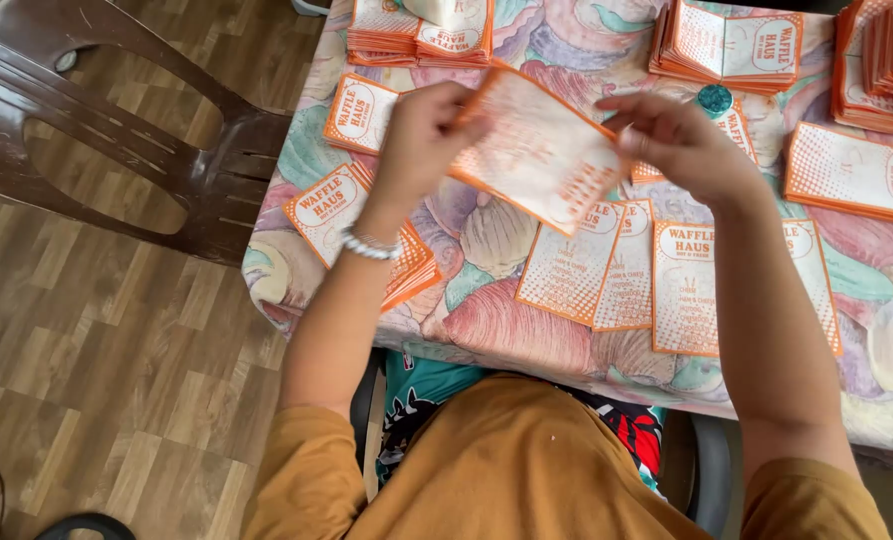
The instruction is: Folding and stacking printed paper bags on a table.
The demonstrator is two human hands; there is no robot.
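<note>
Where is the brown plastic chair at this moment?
In the head view, the brown plastic chair stands on the wooden floor at upper left, beside the table's left edge and left of the person's left hand.

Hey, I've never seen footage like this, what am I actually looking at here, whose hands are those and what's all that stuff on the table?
This is one picture from a camera worn on a person's head, looking down, so both hands are the wearer's own. The left hand, with a beaded bracelet on its wrist, and the right hand together hold an orange-bordered paper sleeve above the table; it looks blurred. The table wears a pastel patterned cloth. On it lie more such sleeves, some flat, some stacked, plus a small teal round thing. A brown plastic chair stands on the wood-look floor.
</note>
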